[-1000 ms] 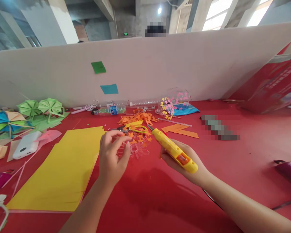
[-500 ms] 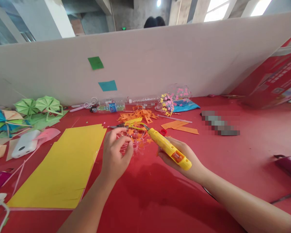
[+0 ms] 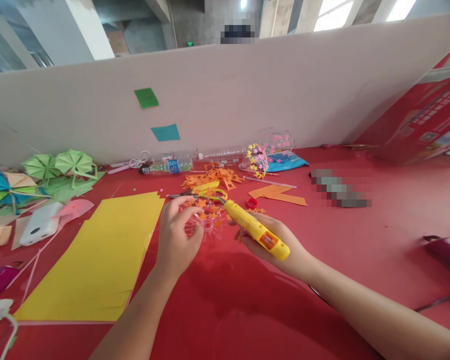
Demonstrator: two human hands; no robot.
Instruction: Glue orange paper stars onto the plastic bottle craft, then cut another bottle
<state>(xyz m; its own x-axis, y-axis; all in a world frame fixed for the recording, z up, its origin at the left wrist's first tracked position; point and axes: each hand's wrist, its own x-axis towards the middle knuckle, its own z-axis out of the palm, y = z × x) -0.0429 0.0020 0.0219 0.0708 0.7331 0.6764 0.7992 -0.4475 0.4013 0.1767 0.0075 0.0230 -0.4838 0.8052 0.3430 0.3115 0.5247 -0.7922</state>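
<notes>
Glue gun (image 3: 253, 225), yellow: sits in right hand (image 3: 279, 231), raised above middle of red surface (image 3: 360, 240). Right grip: clamped round glue gun, fingers wrapped beneath. Nozzle (image 3: 221, 200): points far and left, toward yellow-handled tool (image 3: 224, 193); contact not discernible from this angle. Left hand (image 3: 178, 240): hangs left of glue gun, well apart from right hand. Left grip: thumb and index finger curved toward each other, tips slightly apart. Clear plastic piece (image 3: 207, 225), petal-edged: lies between both hands, just right of left fingertips. Orange stars (image 3: 212, 216): lie about clear plastic piece; exact contact not discernible. Beyond, toward far side: heap of orange scraps (image 3: 219, 176). Red cap (image 3: 252, 203): lies just beyond glue gun, near orange strips (image 3: 275, 193). Yellow sheets (image 3: 97, 255): lie stacked left of left hand. Star-covered plastic (image 3: 257, 161): rests at far side, near foot of pale partition (image 3: 225, 95).
</notes>
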